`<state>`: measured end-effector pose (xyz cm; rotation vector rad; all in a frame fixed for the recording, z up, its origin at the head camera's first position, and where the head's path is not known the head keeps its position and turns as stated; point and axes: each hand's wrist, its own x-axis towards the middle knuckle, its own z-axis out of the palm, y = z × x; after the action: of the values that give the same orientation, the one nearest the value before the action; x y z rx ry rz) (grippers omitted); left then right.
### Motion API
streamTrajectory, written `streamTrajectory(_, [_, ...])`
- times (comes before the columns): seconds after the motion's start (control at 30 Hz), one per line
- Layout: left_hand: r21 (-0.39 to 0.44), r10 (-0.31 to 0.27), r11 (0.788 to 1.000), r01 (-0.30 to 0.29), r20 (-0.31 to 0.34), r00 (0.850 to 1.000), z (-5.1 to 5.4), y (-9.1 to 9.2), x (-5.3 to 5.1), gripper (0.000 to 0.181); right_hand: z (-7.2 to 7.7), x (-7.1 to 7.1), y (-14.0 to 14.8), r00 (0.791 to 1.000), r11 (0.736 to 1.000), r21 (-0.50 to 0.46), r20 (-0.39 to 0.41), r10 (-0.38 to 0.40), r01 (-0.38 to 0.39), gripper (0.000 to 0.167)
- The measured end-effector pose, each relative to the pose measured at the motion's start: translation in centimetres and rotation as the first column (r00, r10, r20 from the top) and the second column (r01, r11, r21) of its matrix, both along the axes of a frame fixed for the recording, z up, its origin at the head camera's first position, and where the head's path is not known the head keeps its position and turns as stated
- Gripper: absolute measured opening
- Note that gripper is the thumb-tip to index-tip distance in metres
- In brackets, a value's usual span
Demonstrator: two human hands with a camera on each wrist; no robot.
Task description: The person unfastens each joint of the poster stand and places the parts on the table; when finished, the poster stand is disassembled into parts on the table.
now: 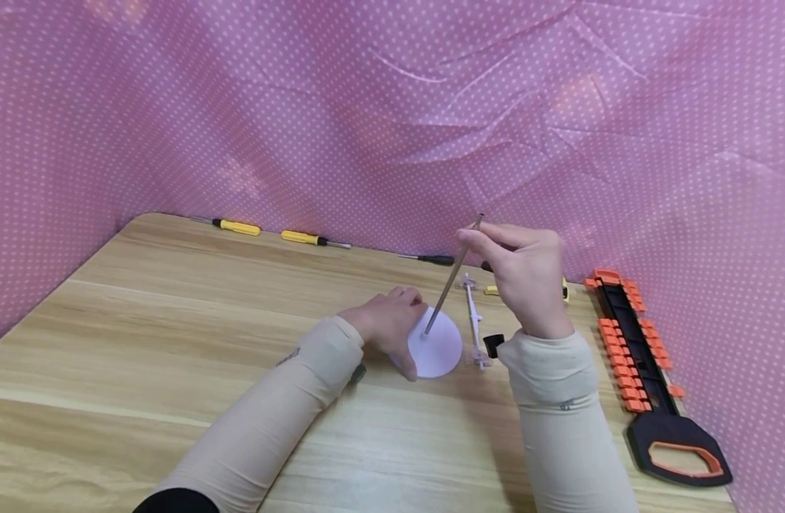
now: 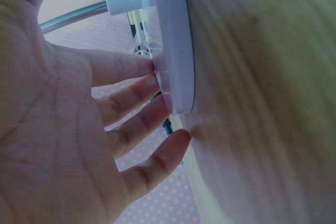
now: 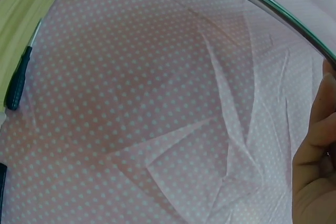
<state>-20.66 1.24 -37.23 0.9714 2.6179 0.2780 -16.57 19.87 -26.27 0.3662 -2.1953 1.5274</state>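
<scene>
A white round base [image 1: 440, 353] lies flat on the table, with a short white socket [image 2: 122, 1] standing at its middle. My left hand [image 1: 392, 328] holds the base by its left edge, the thumb at the near side and fingertips against the rim. From the socket a thin metal rod [image 1: 448, 291] rises, leaning to the right. Near the rod's upper end my right hand [image 1: 523, 274] pinches it between thumb and fingers. In the right wrist view the rod [image 3: 273, 11] crosses the top right corner, the right hand [image 3: 317, 171] at its end.
Right of the base lies a white rack part with clear clips [image 1: 474, 317], beside a small black piece [image 1: 493, 345]. Yellow screwdrivers [image 1: 241, 228] and a black screwdriver [image 1: 436, 260] line the back edge. An orange-and-black holder [image 1: 649, 356] lies right. Pink dotted cloth [image 1: 392, 107] hangs behind.
</scene>
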Motion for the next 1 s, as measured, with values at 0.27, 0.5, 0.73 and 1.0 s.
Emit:
streamTrajectory(0.27, [0.0, -0.011, 1.0, 0.011, -0.003, 1.0, -0.2, 0.3, 0.1, 0.12, 1.1, 1.0, 0.6, 0.982, 0.969, 0.239, 0.155, -0.106, 0.067, 0.029])
streamTrajectory(0.5, [-0.005, -0.013, 1.0, 0.013, -0.008, 1.0, -0.1, 0.1, 0.0, 0.119, 1.0, 0.8, 0.5, 0.993, 0.926, 0.375, 0.091, -0.08, 0.04, 0.021])
streamTrajectory(0.73, [-0.005, -0.009, 1.0, 0.009, 0.002, 1.0, -0.1, -0.1, -0.1, 0.12, 0.5, 0.5, -0.2, 0.995, 0.939, 0.331, 0.005, -0.097, 0.09, 0.022])
streamTrajectory(1.0, [-0.022, -0.002, 1.0, 0.002, -0.006, 1.0, -0.1, 0.0, -0.1, 0.119, 0.1, 1.0, -1.8, 0.955, 0.914, 0.276, -0.104, -0.28, 0.298, 0.028])
